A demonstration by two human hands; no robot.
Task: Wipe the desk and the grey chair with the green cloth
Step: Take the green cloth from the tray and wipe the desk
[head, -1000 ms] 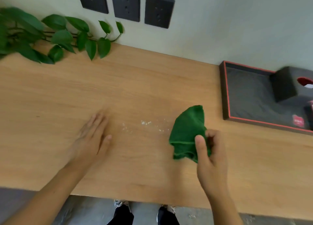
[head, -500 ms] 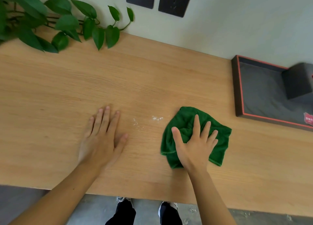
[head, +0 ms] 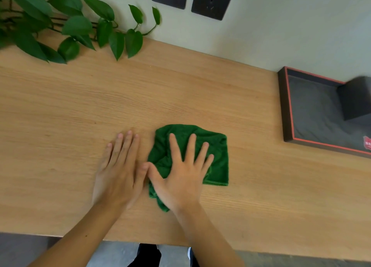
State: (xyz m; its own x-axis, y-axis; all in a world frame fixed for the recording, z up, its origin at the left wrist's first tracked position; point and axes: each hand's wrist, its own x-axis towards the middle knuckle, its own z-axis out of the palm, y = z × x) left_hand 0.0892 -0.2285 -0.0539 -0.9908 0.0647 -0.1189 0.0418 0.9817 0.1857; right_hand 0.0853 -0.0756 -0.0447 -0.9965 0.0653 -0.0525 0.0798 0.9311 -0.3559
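The green cloth (head: 217,158) lies spread on the wooden desk (head: 80,114), a little right of the middle. My right hand (head: 180,172) presses flat on top of it with the fingers spread. My left hand (head: 118,170) lies flat on the bare wood just left of the cloth, its thumb touching my right thumb. The white crumbs seen earlier are hidden under the cloth or the hands. The grey chair is not in view.
A leafy green plant (head: 68,25) trails over the desk's far left corner. A dark tray with a red rim (head: 287,110) holding a dark box (head: 355,97) stands at the right edge. Black wall sockets (head: 212,1) sit above. The desk's front edge runs along the bottom.
The right hand went from gripping the bunched cloth to pressing it flat, then slid it left over the white crumbs. The left hand now lies right beside it.
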